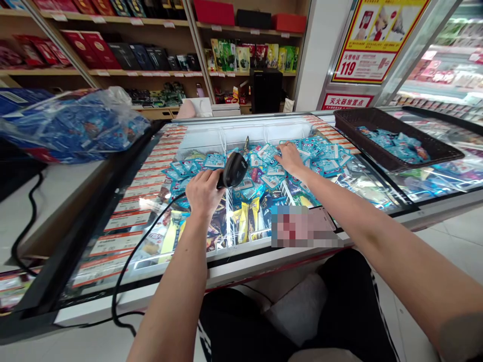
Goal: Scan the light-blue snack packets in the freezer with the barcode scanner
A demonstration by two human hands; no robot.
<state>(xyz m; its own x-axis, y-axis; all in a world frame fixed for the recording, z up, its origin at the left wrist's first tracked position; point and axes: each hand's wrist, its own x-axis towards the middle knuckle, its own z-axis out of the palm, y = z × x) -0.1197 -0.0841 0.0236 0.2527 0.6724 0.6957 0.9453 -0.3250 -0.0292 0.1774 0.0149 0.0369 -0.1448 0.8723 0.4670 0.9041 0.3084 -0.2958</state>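
Note:
My left hand [205, 192] is wrapped round the handle of a black barcode scanner [235, 170], its head tilted over the freezer. From the scanner a black cable [130, 256] runs down to the left. My right hand [291, 158] reaches in among many small blue packets [326, 151], fingers bent and pinched at the edge of one blue packet [267, 152] that shows a printed label. The packets lie loosely spread on the glass-topped freezer [151, 173] and over the wrapped ice creams [245, 221] in its wire baskets.
A brown basket [341, 123] with more blue packets stands on the freezer at the right. At the left sits a clear plastic bag [116, 118] full of blue packets. A partly blurred phone-like object [320, 221] lies on the front edge. Shelves [147, 73] of boxed goods stand behind.

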